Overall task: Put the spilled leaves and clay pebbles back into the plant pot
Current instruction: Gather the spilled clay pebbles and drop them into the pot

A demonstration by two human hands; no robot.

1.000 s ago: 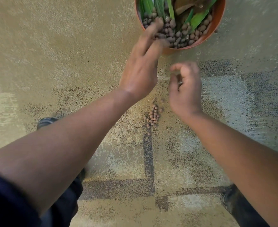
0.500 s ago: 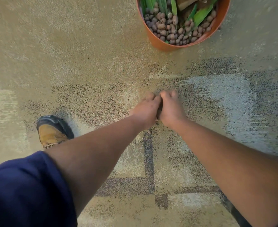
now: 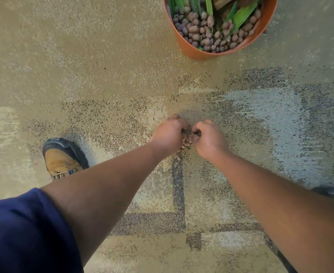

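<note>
The left hand [image 3: 169, 134] and right hand [image 3: 209, 137], fingers curled, scoop the clay pebbles [image 3: 186, 141] heaped between them on the carpet [image 3: 103, 75]; small, round and brown, they could slip through the gap and scatter; the orange plant pot [image 3: 199, 52] stands well apart at twelve o'clock.

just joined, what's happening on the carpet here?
A person is crouched over a small pile of spilled clay pebbles on the carpet, left hand and right hand curled around it from either side to gather it up. The orange plant pot stands further ahead, already holding pebbles and green leaves.
</note>
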